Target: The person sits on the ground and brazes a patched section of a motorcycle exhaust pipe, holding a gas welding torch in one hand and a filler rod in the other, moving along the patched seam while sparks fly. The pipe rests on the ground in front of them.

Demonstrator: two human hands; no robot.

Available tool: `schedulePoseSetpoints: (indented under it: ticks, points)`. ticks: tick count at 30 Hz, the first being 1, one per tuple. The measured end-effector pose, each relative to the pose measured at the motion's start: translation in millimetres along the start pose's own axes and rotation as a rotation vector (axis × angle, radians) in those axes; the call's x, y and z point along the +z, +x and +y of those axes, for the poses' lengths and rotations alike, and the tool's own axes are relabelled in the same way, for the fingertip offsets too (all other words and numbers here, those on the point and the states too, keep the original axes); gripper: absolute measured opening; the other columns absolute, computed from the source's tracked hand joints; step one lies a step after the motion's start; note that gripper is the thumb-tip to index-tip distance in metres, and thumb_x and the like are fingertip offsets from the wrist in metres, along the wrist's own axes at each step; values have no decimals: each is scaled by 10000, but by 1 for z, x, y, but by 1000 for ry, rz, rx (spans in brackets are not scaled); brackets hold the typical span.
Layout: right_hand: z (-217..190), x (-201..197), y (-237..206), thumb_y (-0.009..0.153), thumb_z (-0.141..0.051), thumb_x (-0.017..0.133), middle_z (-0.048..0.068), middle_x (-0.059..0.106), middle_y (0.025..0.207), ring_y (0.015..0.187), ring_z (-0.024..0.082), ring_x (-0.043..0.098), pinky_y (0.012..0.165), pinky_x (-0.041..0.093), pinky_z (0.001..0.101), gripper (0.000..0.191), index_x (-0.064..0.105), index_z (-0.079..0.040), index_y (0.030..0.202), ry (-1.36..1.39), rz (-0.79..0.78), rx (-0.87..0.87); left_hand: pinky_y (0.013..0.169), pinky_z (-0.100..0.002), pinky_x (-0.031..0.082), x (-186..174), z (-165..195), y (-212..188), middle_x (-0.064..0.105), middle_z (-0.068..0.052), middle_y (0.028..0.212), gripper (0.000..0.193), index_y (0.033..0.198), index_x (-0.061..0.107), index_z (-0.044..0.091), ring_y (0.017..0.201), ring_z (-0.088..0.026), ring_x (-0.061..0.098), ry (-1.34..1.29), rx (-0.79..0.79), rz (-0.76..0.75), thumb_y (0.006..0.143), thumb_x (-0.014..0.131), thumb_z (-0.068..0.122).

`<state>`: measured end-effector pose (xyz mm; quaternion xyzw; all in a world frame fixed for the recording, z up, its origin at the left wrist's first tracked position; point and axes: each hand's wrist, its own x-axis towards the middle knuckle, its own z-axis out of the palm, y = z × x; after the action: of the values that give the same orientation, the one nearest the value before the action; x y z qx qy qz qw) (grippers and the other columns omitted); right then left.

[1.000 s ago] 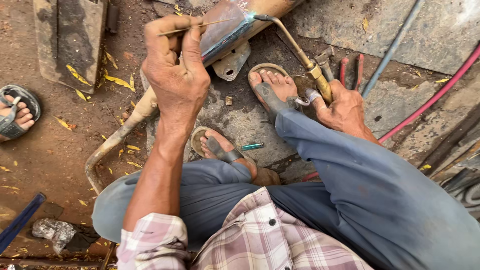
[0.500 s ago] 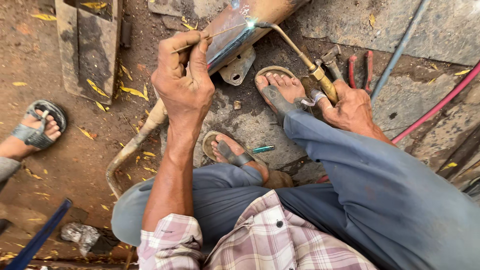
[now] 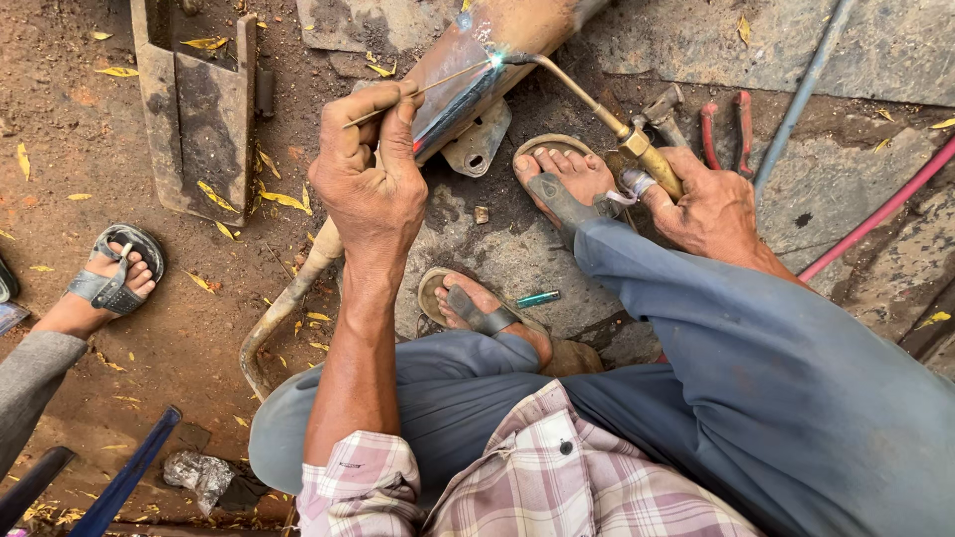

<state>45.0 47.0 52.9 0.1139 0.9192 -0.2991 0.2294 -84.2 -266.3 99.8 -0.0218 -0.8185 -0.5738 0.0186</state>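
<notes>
Bare earth and cracked concrete, strewn with yellow leaves, are seen from above as a metal pipe is brazed by a crouching person.

A thin filler rod (image 3: 418, 91) is pinched tight between thumb and fingers of the left hand (image 3: 370, 189), its tip brought to the bright flame point on the rusty pipe (image 3: 477, 70). A brass torch (image 3: 637, 149) is clasped firmly in the right hand (image 3: 708, 209). Compared with a second earlier, the view has been drawn closer and shifted, while rod and flame are kept at the same seam, suggesting the joint is unfinished. Red-handled pliers (image 3: 724, 124) lie nearby; another person's sandalled foot (image 3: 111, 278) rests at left.
</notes>
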Motion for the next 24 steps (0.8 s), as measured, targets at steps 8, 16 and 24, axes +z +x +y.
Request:
schedulePoseSetpoints:
  ticks: [8, 16, 24]
  points:
    - [3, -1, 2, 954, -273, 735, 154, 714, 812, 727, 353, 720, 674, 566, 445, 349, 685, -135, 1271, 12, 36, -41, 895, -257, 645, 1, 0, 1, 751, -102, 1170, 87, 1188, 612, 12, 1002, -146, 775, -52, -29, -12, 1115, 648, -16]
    - [2, -2, 4, 956, -290, 743, 163, 715, 804, 720, 366, 718, 664, 565, 460, 357, 691, -143, 1277, -14, 30, -24, 867, -268, 646, 1, 0, 4, 754, -101, 1153, 94, 1185, 620, 15, 967, -145, 765, -44, -41, -14, 1105, 663, -9]
    - [0, -2, 6, 957, -303, 744, 162, 720, 813, 726, 362, 722, 671, 566, 456, 367, 688, -139, 1281, 3, 29, -9, 750, -227, 630, 1, -3, 5, 754, -100, 1169, 89, 1185, 614, 13, 854, -106, 737, -60, -36, -25, 1110, 660, 0]
